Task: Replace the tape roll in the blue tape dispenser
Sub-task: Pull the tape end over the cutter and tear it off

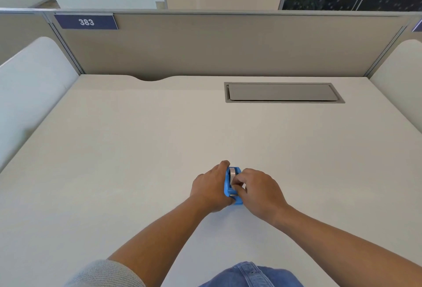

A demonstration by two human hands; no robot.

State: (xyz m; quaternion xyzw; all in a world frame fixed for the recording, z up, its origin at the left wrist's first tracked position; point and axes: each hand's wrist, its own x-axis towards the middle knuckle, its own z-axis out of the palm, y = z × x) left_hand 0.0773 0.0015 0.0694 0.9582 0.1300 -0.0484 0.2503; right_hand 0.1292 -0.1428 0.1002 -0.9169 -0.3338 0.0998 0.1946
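A small blue tape dispenser (228,186) rests on the white desk (137,149), near its front middle. A clear tape roll (233,171) sits in its top. My left hand (210,188) wraps around the dispenser's left side and holds it. From the right, my right hand (258,189) has thumb and fingers pinched at the tape roll, just above the cutter end. Both hands hide most of the dispenser's body.
A grey cable hatch (283,92) is set flush in the desk at the back right. A beige partition (228,42) with a blue sign reading 383 (86,22) closes the back. White side panels (29,86) flank both sides.
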